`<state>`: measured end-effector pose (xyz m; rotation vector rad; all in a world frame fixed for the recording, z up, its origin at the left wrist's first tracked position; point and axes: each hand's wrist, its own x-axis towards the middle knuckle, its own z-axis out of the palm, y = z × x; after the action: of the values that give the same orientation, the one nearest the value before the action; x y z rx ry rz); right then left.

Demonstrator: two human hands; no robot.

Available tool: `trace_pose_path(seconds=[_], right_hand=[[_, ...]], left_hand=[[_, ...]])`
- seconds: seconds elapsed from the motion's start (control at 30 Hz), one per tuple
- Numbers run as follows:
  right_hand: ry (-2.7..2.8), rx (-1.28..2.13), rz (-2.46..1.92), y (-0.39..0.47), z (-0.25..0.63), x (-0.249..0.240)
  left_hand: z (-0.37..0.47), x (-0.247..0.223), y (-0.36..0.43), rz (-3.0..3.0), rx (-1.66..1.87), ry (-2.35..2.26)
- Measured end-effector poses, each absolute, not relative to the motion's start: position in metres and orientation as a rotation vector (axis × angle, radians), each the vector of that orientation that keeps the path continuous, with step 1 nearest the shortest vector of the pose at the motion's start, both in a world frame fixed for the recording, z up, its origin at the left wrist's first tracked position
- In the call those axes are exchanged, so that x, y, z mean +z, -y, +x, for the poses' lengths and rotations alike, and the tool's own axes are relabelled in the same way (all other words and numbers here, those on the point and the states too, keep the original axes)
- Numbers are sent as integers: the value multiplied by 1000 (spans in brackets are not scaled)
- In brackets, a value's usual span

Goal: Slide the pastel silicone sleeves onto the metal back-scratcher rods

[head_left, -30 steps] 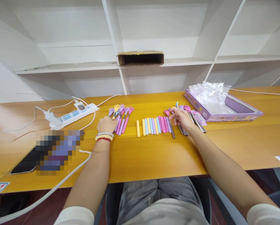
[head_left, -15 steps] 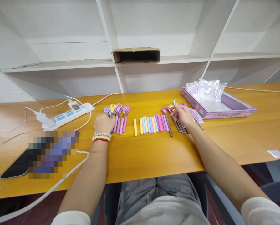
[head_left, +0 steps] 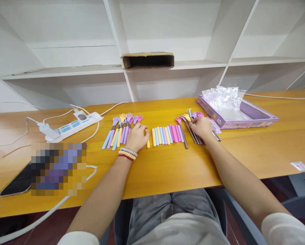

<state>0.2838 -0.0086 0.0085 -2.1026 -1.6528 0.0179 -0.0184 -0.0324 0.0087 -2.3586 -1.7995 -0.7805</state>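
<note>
My left hand [head_left: 137,137] is at the right end of a row of small back scratchers [head_left: 116,131] with hand-shaped heads and coloured handles. Its fingers are slightly curled and apart, thumb side close to a lone yellow handle [head_left: 148,141] which it partly covers. Right of that lies a row of loose pastel and pink handles [head_left: 165,135]. My right hand [head_left: 202,127] is closed, fingertips pinching at a bunch of bare metal back scratcher rods [head_left: 192,132] with yellow, purple, blue and pink heads. A pink-headed rod [head_left: 182,131] lies just left of the bunch.
A purple open box [head_left: 254,120] with clear plastic bags [head_left: 224,97] stands at the right. On the left are a white power strip [head_left: 75,126] with cables and a dark phone [head_left: 16,180]. White shelves [head_left: 152,81] hold a cardboard box [head_left: 148,60].
My left hand has moved right, from the left end of the finished-looking scratcher row to beside the lone yellow handle, uncovering the left scratchers. My right hand has shifted slightly right and down.
</note>
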Motion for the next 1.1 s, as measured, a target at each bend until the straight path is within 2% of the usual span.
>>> trace_pose_path(seconds=[0.27, 1.1], right_hand=[[1681, 65, -2247, 13, 279, 14], [1778, 109, -2239, 16, 278, 18]], left_hand=[[-22, 16, 32, -2335, -609, 2036], [-15, 15, 35, -2354, -472, 2052]])
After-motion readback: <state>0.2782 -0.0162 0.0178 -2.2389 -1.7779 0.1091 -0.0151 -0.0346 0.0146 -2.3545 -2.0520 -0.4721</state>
